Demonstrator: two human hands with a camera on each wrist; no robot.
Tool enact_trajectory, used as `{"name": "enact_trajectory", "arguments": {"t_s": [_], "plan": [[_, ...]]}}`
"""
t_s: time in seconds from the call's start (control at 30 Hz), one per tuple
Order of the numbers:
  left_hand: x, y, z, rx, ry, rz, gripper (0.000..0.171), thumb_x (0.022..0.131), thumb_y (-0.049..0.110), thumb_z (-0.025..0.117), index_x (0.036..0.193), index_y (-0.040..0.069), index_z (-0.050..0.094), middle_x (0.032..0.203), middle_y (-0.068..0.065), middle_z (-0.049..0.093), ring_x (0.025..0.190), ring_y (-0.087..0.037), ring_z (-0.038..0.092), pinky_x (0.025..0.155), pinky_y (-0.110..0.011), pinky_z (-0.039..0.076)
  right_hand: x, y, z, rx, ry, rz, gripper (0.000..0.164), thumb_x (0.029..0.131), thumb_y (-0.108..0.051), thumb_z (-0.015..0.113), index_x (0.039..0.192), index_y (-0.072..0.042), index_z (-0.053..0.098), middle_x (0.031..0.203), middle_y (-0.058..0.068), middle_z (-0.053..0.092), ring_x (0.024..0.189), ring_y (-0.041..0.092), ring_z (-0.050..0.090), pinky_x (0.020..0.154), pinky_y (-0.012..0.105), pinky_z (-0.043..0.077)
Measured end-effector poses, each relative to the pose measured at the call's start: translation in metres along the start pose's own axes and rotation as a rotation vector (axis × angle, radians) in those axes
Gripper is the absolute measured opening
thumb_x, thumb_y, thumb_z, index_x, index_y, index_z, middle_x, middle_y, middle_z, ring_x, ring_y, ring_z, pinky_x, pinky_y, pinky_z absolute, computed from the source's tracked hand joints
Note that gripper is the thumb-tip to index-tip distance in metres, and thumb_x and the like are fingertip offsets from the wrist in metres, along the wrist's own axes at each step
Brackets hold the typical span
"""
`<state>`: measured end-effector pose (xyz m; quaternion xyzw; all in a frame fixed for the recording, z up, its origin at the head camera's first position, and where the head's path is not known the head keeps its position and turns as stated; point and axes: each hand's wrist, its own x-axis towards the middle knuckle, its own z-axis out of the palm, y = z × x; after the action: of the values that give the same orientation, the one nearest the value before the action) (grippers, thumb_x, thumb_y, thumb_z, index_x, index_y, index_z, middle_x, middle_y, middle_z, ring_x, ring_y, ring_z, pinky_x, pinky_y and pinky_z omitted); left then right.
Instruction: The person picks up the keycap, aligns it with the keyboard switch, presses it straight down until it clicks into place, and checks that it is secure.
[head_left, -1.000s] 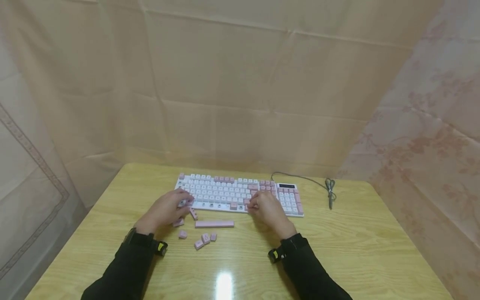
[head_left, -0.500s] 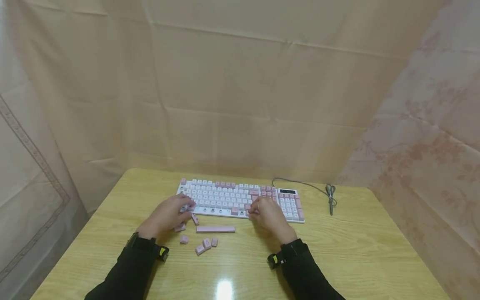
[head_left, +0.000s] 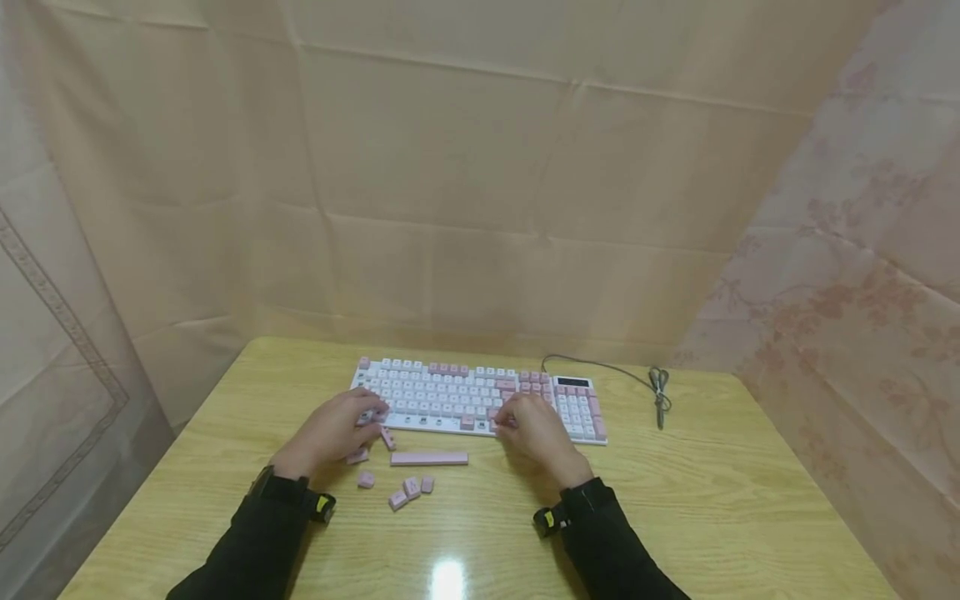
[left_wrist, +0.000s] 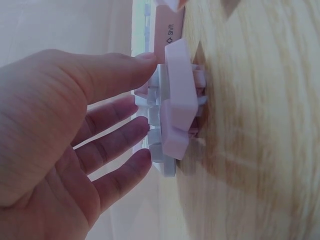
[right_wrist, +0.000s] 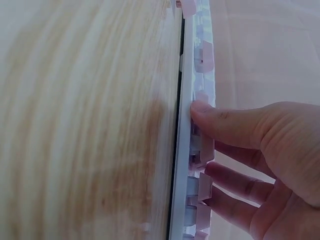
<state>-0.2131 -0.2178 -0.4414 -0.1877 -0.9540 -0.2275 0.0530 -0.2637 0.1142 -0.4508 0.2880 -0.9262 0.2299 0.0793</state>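
A white and pink keyboard lies across the table, with bare switches along part of its front row. My left hand rests at its left end, fingers lightly bent and spread against the keys. In the left wrist view, the thumb reaches beside a pink Shift keycap; loose pink keycaps lie in front. My right hand is at the front row, right of centre, thumb and index finger pinching a pink keycap. The index fingertip is hidden behind it.
A long pink spacebar lies in front of the keyboard. Several loose pink keycaps are scattered nearer the front. A bundled cable lies at the back right, and a cloth curtain hangs behind the wooden table.
The head view has tilted slightly, so everything sits a little lower in it. Both hands keep nearly the same places on the keyboard.
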Motion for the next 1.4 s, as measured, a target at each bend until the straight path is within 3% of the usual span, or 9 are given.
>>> {"name": "enact_trajectory", "arguments": {"t_s": [0.5,0.8,1.03,1.2,1.4], "plan": [[-0.003,0.002,-0.002,0.010,0.002,0.004,0.023,0.093,0.013,0.074,0.115,0.006,0.072,0.120,-0.012,0.066,0.113,-0.032,0.062,0.099,-0.054,0.048,0.000,0.001,0.001,-0.003,0.009,-0.042,0.012,0.081,-0.006,0.083,0.091,-0.010,0.078,0.090,0.002,0.074,0.087,0.020,0.069,0.083,0.036,0.056],[-0.004,0.005,-0.006,0.004,0.015,0.043,0.025,0.093,0.013,0.074,0.116,0.004,0.072,0.123,-0.015,0.065,0.114,-0.035,0.062,0.099,-0.055,0.048,0.003,-0.004,-0.001,-0.015,0.045,-0.104,0.011,0.084,-0.010,0.083,0.093,-0.010,0.078,0.092,0.002,0.074,0.089,0.020,0.068,0.084,0.035,0.056],[-0.002,0.009,-0.008,-0.001,0.031,0.098,0.033,0.092,0.017,0.074,0.122,0.003,0.070,0.130,-0.020,0.063,0.121,-0.039,0.059,0.102,-0.058,0.045,0.004,-0.012,-0.006,-0.040,0.074,-0.115,0.016,0.089,-0.021,0.080,0.101,-0.011,0.076,0.100,0.002,0.073,0.100,0.025,0.066,0.091,0.041,0.053],[0.000,0.013,-0.008,-0.009,0.033,0.124,0.033,0.093,0.019,0.075,0.122,0.004,0.070,0.129,-0.016,0.064,0.118,-0.035,0.061,0.100,-0.055,0.048,0.004,-0.015,-0.008,-0.006,0.093,-0.190,0.018,0.089,-0.022,0.080,0.102,-0.010,0.077,0.100,0.002,0.073,0.098,0.024,0.065,0.091,0.042,0.052],[0.000,0.020,-0.009,-0.082,-0.016,0.095,0.033,0.093,0.021,0.075,0.122,0.007,0.071,0.126,-0.012,0.067,0.112,-0.032,0.065,0.097,-0.053,0.050,0.003,-0.017,-0.007,-0.001,0.060,-0.282,0.020,0.090,-0.026,0.079,0.104,-0.011,0.077,0.098,0.000,0.072,0.092,0.018,0.064,0.089,0.038,0.051]]}}
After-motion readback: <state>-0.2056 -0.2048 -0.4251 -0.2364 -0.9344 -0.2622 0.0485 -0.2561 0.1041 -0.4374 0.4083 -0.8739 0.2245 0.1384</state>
